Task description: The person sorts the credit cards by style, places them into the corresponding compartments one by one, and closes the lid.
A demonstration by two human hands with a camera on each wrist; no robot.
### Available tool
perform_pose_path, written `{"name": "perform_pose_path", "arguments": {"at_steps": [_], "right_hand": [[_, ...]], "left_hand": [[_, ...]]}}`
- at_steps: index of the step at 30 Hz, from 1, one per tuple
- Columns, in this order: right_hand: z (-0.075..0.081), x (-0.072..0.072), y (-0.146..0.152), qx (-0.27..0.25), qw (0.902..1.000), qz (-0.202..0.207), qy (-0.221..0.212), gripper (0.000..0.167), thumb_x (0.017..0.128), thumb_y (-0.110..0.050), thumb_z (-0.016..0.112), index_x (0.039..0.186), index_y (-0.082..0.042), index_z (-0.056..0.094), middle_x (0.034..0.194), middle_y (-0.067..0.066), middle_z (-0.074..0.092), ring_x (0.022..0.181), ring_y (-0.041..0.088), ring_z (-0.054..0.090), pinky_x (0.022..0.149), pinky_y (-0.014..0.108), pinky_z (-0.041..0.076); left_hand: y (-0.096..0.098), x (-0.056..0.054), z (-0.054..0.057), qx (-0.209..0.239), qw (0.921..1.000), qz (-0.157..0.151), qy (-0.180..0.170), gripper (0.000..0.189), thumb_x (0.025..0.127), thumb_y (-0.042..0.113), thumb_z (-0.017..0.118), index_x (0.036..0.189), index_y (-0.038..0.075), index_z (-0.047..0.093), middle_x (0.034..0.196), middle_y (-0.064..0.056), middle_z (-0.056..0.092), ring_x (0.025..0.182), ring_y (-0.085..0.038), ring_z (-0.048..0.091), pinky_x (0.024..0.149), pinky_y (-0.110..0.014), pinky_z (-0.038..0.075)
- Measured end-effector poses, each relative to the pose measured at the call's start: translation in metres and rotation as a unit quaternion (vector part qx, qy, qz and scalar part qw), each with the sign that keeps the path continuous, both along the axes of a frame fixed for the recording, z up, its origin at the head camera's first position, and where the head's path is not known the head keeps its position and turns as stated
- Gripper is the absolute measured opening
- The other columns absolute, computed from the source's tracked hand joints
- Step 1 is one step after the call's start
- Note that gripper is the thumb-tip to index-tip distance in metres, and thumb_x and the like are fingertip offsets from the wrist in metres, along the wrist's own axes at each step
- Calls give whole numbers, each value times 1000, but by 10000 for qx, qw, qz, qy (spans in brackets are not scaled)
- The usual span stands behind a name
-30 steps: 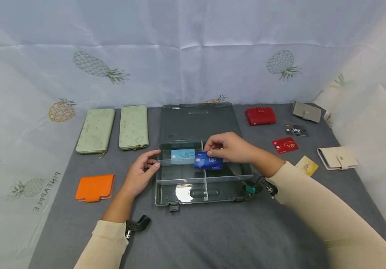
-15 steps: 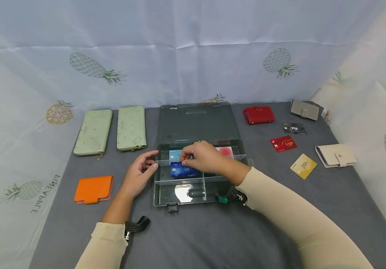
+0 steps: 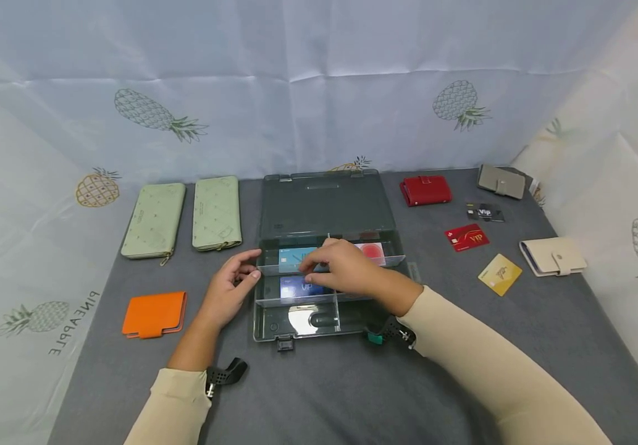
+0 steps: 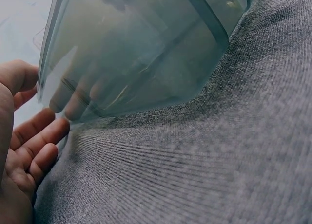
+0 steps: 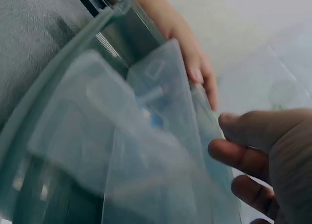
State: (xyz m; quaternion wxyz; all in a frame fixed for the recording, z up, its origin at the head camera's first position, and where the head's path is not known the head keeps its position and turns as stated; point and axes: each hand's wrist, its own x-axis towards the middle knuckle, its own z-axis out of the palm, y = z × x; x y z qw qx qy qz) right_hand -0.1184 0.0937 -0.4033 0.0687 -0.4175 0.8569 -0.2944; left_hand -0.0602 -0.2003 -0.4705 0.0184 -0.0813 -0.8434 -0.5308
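A dark translucent organiser box lies with its lid folded back, and dividers split it into compartments. My left hand rests its fingertips against the box's left wall, fingers loosely bent. Over the middle of the box hovers my right hand, thumb and fingers parted with nothing between them in the right wrist view. A dark blue VIP card lies in the left middle compartment, just below those fingertips. Behind it, a light blue card occupies the back left compartment, partly covered by the right hand. A pink-and-white card shows at back right.
Two pale green wallets and an orange card holder lie left. To the right are red, gold and black cards, plus red, grey and cream wallets.
My right hand carried the blue card leftward and down into the left middle compartment, then let it go and lifted slightly. The left hand stayed at the box's left side.
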Motion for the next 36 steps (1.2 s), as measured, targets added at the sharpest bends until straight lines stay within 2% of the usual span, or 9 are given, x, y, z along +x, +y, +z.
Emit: {"name": "perform_pose_path", "arguments": {"at_steps": [8,15,20,25,28,31,34,36], "right_hand": [[3,7,72,-851,9947,-344,-474,19,97,-13,80,116,-11,82,109,-8,78,91,13,60,77,36,55],[5,13,169,-1144,9852,-966,-828,25,98,0,74,119,-13,79,110,0,74,91,13,59,74,32,49],[7,20,241,-725,9811,-1542,-919,32,97,7,71,123,-12,76,112,7,70,96,10,57,74,29,49],[5,26,298,15,9765,-1876,-1060,36,98,11,66,125,-9,74,119,3,68,103,7,56,76,25,48],[-1,26,319,307,9799,-1774,-856,43,92,19,65,124,-9,75,123,3,69,107,0,55,82,20,49],[-12,22,333,438,9895,-1355,-230,56,79,28,68,121,-9,76,121,5,71,109,-3,56,85,14,49],[-22,18,339,749,9898,-1143,411,64,70,30,75,120,-9,76,120,6,71,108,8,60,84,18,51],[-26,17,341,999,9858,-1203,609,65,68,28,79,122,-8,75,121,8,69,107,18,62,80,24,54]], "left_hand": [[0,-1,-1,51,10000,4,-57,45,107,13,65,152,11,58,146,-12,60,106,-15,61,87,-21,46],[0,0,0,14,10000,11,-95,46,107,14,66,152,12,58,143,-13,62,105,-18,61,86,-22,46],[-1,0,-1,1,10000,4,-94,45,108,13,65,152,11,58,144,-12,62,106,-18,61,85,-22,47],[-1,0,-1,-74,9999,11,-83,45,108,14,64,153,11,58,142,-13,62,106,-19,61,86,-24,48],[-1,0,0,-102,9999,20,-87,45,108,15,65,153,11,58,141,-13,62,107,-20,61,86,-24,48],[-1,0,-1,-127,9999,30,-72,45,108,15,64,153,11,58,141,-13,62,107,-21,61,86,-24,48],[-1,0,-1,-104,9999,34,-63,45,108,14,65,152,11,58,142,-13,62,107,-19,61,86,-23,47],[0,0,0,-58,10000,9,-49,45,108,13,65,152,10,58,145,-14,61,107,-19,61,86,-23,47]]}}
